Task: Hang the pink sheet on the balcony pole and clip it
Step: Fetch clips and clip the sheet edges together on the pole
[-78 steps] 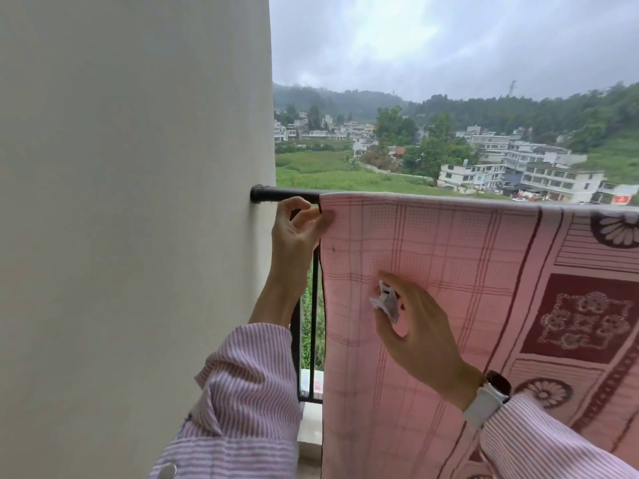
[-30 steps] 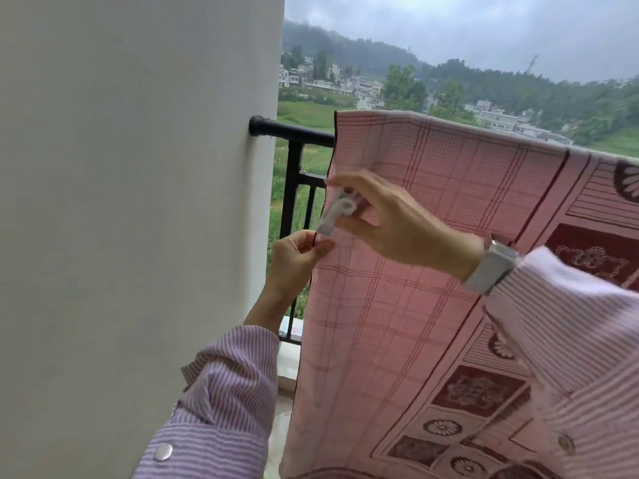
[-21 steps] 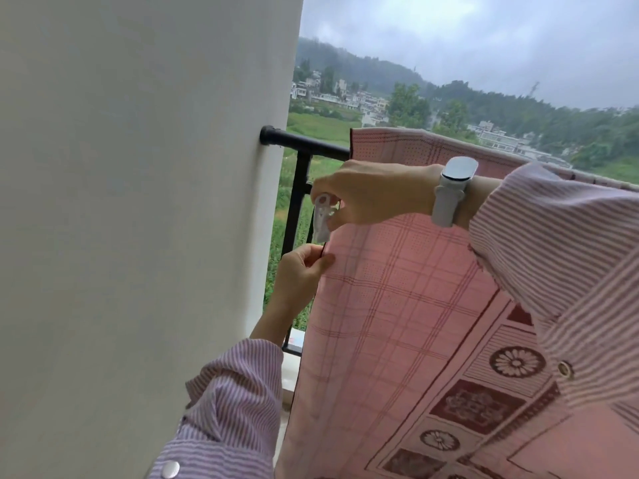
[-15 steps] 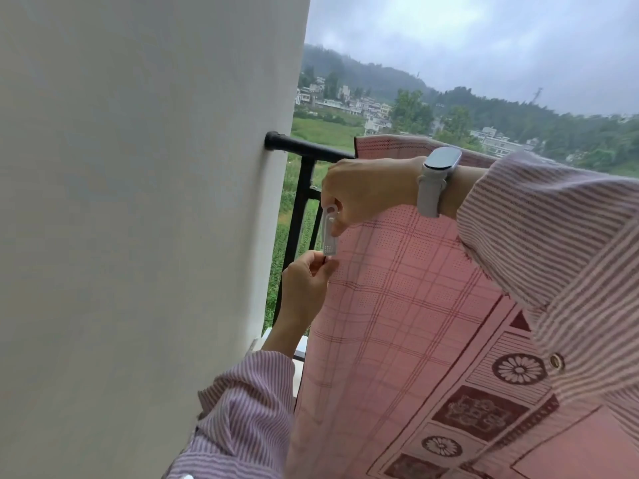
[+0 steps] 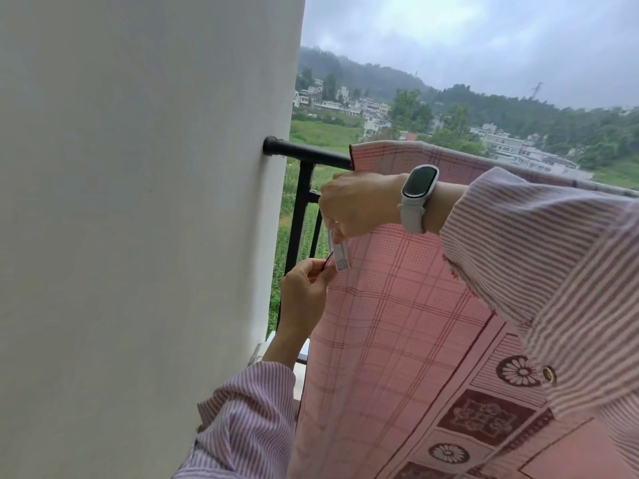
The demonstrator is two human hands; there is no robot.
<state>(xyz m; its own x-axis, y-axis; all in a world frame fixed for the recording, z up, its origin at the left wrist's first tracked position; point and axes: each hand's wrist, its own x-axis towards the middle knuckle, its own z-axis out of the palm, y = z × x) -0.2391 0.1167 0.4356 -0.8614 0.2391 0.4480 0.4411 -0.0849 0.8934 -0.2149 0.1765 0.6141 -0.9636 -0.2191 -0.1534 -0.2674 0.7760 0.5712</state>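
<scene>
A balcony corner is seen: a plain white wall (image 5: 145,219) fills the left, and a black balcony pole (image 5: 307,154) is fixed into it, with railing bars below. Beyond, green fields, houses and wooded hills are seen under a grey sky. The pink sheet (image 5: 397,323) is draped over the pole, just right of the wall. Its left edge is pinched by the left hand (image 5: 304,292). A white clip (image 5: 339,254) is gripped by the right hand (image 5: 356,207) and is held at that edge. The clip's upper part is hidden by the fingers; whether it bites the cloth cannot be told. The sheet's lower part is cut off.
</scene>
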